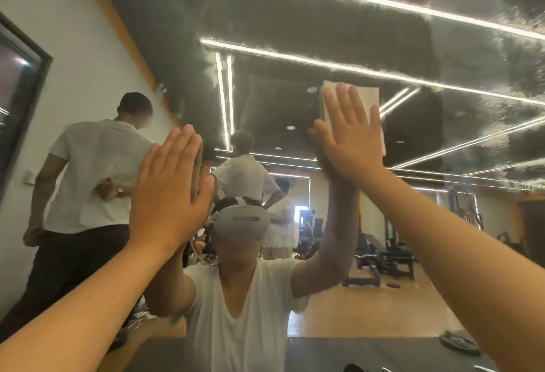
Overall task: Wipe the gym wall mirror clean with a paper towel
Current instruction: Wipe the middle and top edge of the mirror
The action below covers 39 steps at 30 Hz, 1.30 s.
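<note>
Right hand (348, 138), fingers straight, presses the towel (367, 97) flat on the mirror (295, 17); left hand (168, 191), fingers straight, lies against the mirror lower down.

Your arms are bare from the wrists down, left hand (169, 186) and right hand (348, 138) alike. In the mirror (324, 17) you've got a white short-sleeved V-neck tee (247, 312) on, plus a pale grey headset (241, 222) with a dark strip across its front, a strap (240, 201) over the top and a thin light cable (196, 250) dangling on the left
</note>
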Each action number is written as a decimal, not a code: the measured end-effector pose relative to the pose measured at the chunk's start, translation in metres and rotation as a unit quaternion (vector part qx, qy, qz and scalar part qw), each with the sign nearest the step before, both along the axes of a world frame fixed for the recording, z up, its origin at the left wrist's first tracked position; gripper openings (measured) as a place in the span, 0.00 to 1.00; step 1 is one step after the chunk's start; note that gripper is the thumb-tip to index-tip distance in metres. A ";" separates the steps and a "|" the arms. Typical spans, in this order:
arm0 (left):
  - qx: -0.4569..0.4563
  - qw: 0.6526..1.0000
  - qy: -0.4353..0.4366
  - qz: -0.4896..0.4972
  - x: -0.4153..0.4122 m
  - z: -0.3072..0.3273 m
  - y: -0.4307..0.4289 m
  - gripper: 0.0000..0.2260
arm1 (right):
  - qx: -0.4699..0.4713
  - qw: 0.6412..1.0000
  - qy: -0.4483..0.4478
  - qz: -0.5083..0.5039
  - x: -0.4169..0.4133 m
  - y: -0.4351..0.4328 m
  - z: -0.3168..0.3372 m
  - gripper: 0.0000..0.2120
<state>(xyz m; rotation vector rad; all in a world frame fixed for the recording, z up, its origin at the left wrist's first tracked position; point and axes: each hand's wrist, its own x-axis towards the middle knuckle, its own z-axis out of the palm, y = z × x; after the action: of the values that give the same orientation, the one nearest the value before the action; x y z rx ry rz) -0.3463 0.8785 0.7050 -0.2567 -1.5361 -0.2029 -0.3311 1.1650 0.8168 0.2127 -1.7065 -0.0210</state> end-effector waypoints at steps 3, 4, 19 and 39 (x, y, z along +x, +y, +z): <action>-0.001 1.000 -0.003 0.001 0.001 0.000 0.000 0.30 | 0.012 1.000 0.004 0.001 -0.002 -0.005 -0.036 0.34; 0.000 1.000 -0.003 0.000 0.001 0.000 0.000 0.30 | 0.017 1.000 0.005 -0.003 -0.003 -0.007 -0.049 0.33; -0.004 1.000 -0.010 0.005 0.003 0.000 -0.001 0.30 | 0.045 0.999 0.002 -0.001 -0.003 -0.020 -0.179 0.28; -0.002 1.000 0.005 -0.004 -0.002 0.001 -0.002 0.30 | 0.049 0.998 -0.024 -0.006 0.001 -0.046 0.062 0.26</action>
<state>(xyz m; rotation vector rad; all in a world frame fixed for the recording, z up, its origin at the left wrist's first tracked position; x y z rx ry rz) -0.3479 0.8770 0.7056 -0.2661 -1.5257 -0.2053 -0.3304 1.1191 0.8791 0.2777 -1.7556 -0.1108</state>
